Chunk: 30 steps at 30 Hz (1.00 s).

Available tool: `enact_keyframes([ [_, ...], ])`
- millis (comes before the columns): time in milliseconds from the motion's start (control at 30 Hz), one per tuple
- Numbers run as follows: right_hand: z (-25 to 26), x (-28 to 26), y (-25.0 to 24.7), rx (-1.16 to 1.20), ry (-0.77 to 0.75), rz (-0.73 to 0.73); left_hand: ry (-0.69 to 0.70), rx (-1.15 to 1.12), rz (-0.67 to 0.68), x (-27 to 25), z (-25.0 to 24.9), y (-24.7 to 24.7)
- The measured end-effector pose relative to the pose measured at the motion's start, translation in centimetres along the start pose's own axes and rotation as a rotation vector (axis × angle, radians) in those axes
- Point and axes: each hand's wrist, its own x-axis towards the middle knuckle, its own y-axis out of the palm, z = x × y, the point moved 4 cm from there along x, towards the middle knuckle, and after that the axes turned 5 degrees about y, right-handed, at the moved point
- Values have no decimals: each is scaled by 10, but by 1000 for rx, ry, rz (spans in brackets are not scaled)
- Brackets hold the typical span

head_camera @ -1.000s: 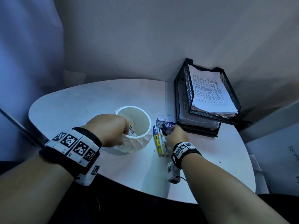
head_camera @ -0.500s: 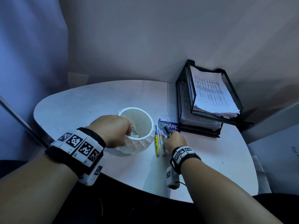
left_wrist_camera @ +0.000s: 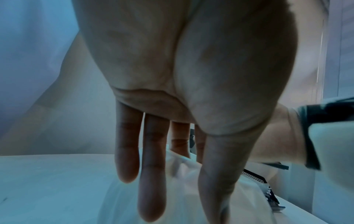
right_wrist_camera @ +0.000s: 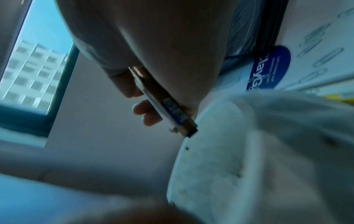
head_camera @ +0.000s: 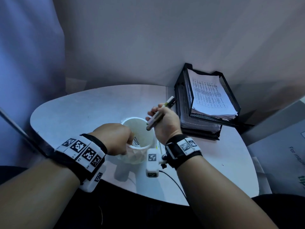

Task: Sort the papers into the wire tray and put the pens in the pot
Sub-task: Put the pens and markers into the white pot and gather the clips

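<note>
At the centre of the head view, the right hand (head_camera: 166,123) pinches a slim marker pen (head_camera: 159,114) between curled fingers and thumb, holding it slanted just above the open mouth of a white faceted pot (head_camera: 138,146). The pen's lower tip points down toward the pot's right rim; its pale cap end rises toward the upper right. The left hand (head_camera: 115,138) grips the pot's near-left rim, thumb outside and fingers reaching over the edge, as the left wrist view also suggests. One marker already leans inside the pot. At right of centre, a black wire tray (head_camera: 229,95) holds a stack of printed papers (head_camera: 209,96). Everything sits on a pale rounded table (head_camera: 74,109). The pen looks light, rigid and smooth, so a mid-barrel pinch should control it well, though it could slip if loosened early. The pot seems stiff and possibly breakable, and steadying it by the rim seems sensible.
</note>
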Motion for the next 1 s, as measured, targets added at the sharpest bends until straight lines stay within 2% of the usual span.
enact_keyframes([
  [133, -27, -13, 9, -93, -46, 36, -16, -11, -14, -2, 5, -1],
  [200, -27, -15, 6, 12, -30, 17, -22, -22, -27, -3, 9, -1],
  [300, -19, -7, -9, 190, -24, -84, -27, -13, -33, -4, 13, -1],
  [367, -13, 4, -26, 147, -59, -223, -32, -11, -39, -4, 14, -2],
  [433, -9, 14, -48, -58, -95, -396, -38, -16, -54, -4, 15, -5],
  [500, -12, 25, -73, -410, -99, -498, -44, -21, -70, -3, 17, -8],
  [567, -18, 32, -97, -924, -54, -538, -50, -26, -80, -3, 18, -9],
  [633, -25, 34, -115, -1293, -9, -522, -57, -32, -86, -3, 20, -10],
  [733, -33, 32, -127, -1427, 23, -494, -66, -39, -84, -2, 23, -10],
  [1000, -47, 39, -128, -1458, 25, -509, -82, -48, -69, 0, 25, -9],
])
